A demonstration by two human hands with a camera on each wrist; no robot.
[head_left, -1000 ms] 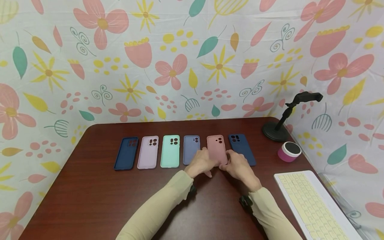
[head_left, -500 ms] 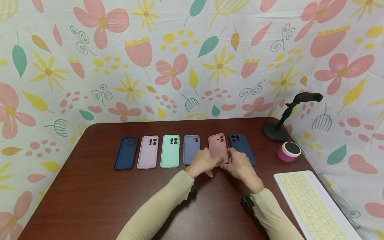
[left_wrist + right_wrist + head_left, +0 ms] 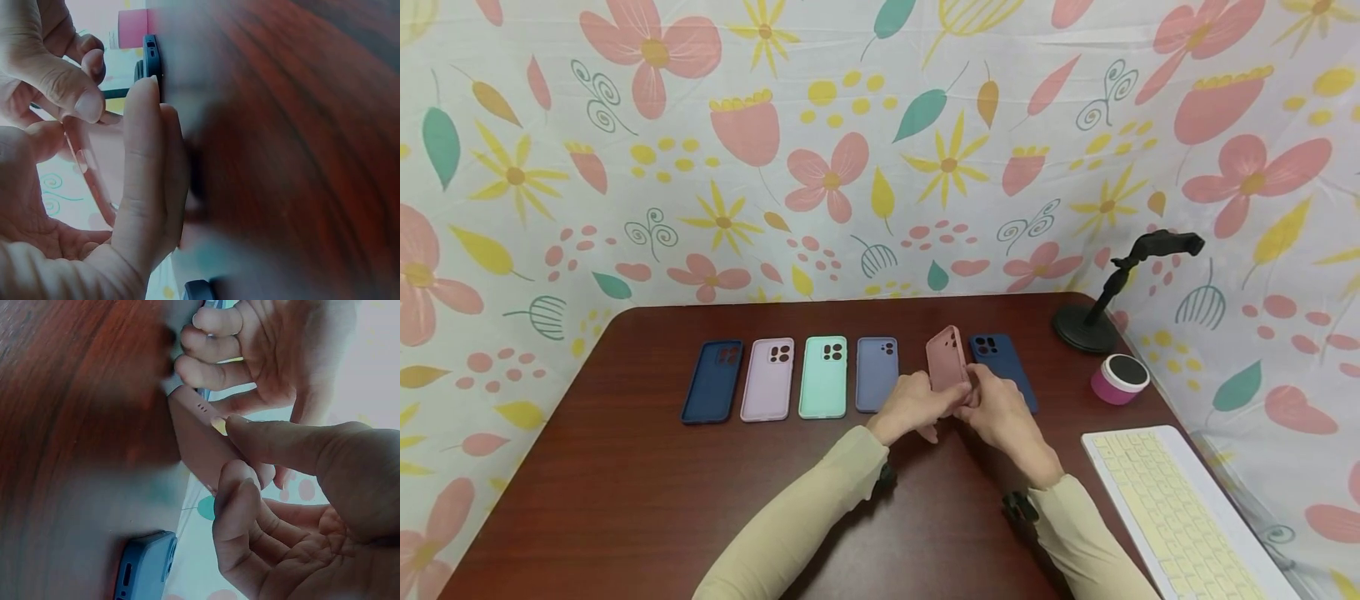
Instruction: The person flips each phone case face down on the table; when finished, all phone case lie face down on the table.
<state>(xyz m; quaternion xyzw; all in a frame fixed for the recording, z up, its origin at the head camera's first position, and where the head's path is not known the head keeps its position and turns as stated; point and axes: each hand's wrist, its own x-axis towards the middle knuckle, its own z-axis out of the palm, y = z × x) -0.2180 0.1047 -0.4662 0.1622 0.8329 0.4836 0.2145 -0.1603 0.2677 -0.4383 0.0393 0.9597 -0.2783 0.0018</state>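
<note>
A pink phone case (image 3: 946, 358) stands tilted up off the dark wooden table, its inner side partly facing the head camera. My left hand (image 3: 913, 408) grips it from the left, thumb at its edge and fingers along the outside, as the left wrist view shows. At the lower right, my right hand (image 3: 1000, 408) pinches the case's bottom end between thumb and forefinger, seen in the right wrist view beside the row of small slots in the case (image 3: 203, 437). A blue phone case (image 3: 1006, 375) lies close behind the right hand, a grey-blue one (image 3: 877, 375) beside the left.
Further left in the row lie mint (image 3: 823, 379), lilac (image 3: 767, 379) and dark blue (image 3: 712, 382) phone cases. To the right are a black stand (image 3: 1088, 325), a pink jar with a white lid (image 3: 1116, 383) and a white keyboard (image 3: 1180, 508). A floral cloth (image 3: 880, 167) hangs behind.
The pink case has gone from lying nearly flat to tilted up, its top end raised and turned to the right. Both hands have shifted slightly with it.
</note>
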